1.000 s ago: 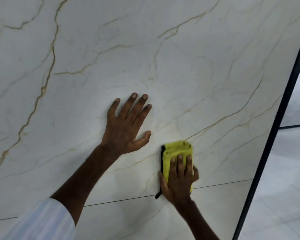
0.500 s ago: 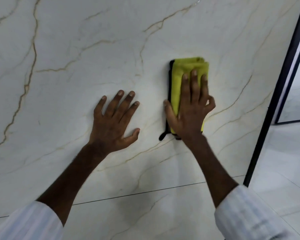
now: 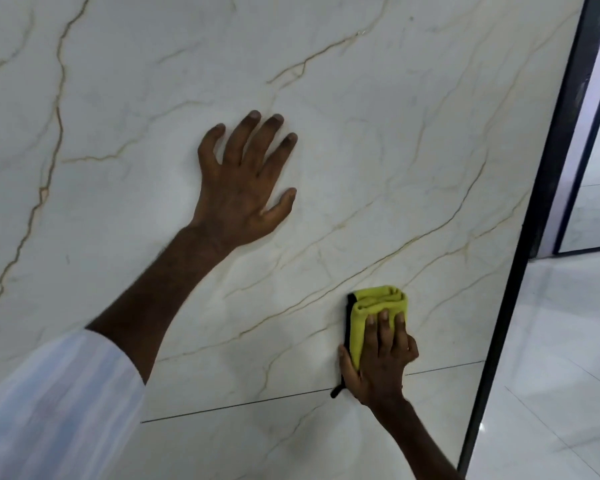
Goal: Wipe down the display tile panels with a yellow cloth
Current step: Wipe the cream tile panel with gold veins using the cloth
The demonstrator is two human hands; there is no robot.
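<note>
Though half-hidden, cloth [image 3: 378, 303] under right hand [image 3: 381, 362].

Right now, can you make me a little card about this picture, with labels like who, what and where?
Panel: white, marble look, gold veins
Left hand: flat on the panel, fingers spread, holds nothing
Right hand: presses the cloth against the panel, low and to the right
Cloth: yellow, folded, with a dark edge
Seam: thin dark line across the panel, crossed by the right hand
Frame: black, along the panel's right edge
Floor: pale glossy tiles, on the right
</note>
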